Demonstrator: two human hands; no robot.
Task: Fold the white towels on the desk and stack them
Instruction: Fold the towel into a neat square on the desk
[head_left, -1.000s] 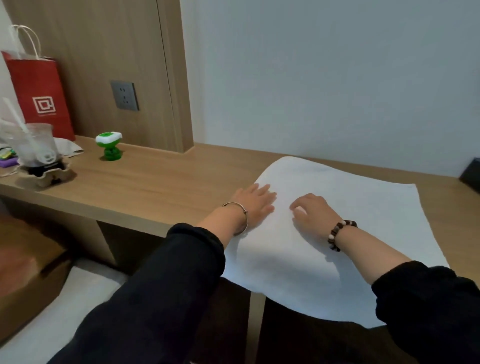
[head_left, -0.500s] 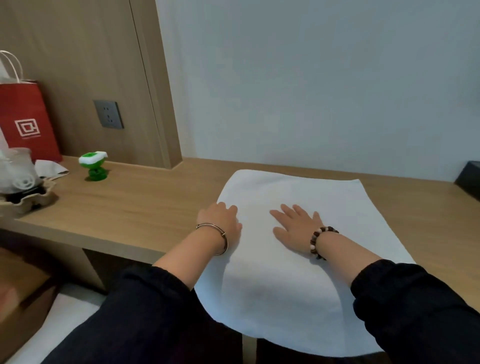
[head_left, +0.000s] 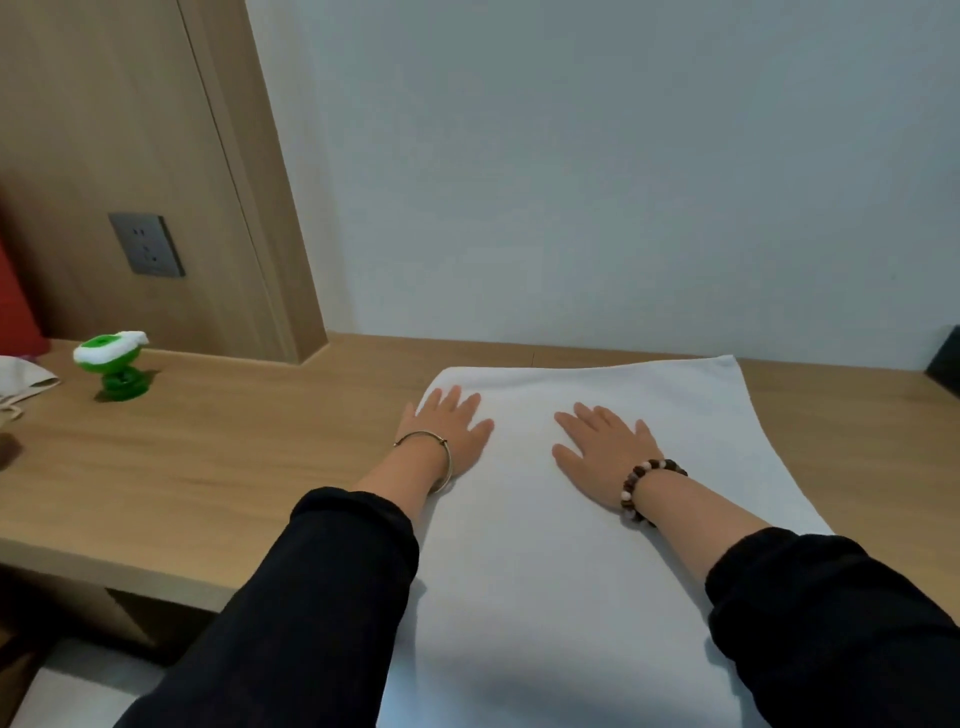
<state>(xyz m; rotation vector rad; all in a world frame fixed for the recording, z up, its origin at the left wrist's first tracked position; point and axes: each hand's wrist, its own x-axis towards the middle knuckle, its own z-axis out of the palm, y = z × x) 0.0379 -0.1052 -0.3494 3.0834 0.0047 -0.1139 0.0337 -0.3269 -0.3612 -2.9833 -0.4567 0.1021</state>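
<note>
White towel (head_left: 597, 545) lies spread flat across the wooden desk (head_left: 208, 467), its near end hanging over the front edge toward you. Your left hand (head_left: 447, 431) presses palm-down near its far left corner with fingers straight and spread, and your right hand (head_left: 602, 447) lies flat beside it at mid-towel, gripping nothing. Well left, a green toy (head_left: 111, 364) stands below a wall socket (head_left: 146, 244).

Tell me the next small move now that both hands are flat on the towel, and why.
Probably slide both hands to the far corners and pinch them for the first fold. The white towel lies spread flat on the desk, its near edge hanging over the front; the left hand and right hand lie open on it, gripping nothing.
</note>
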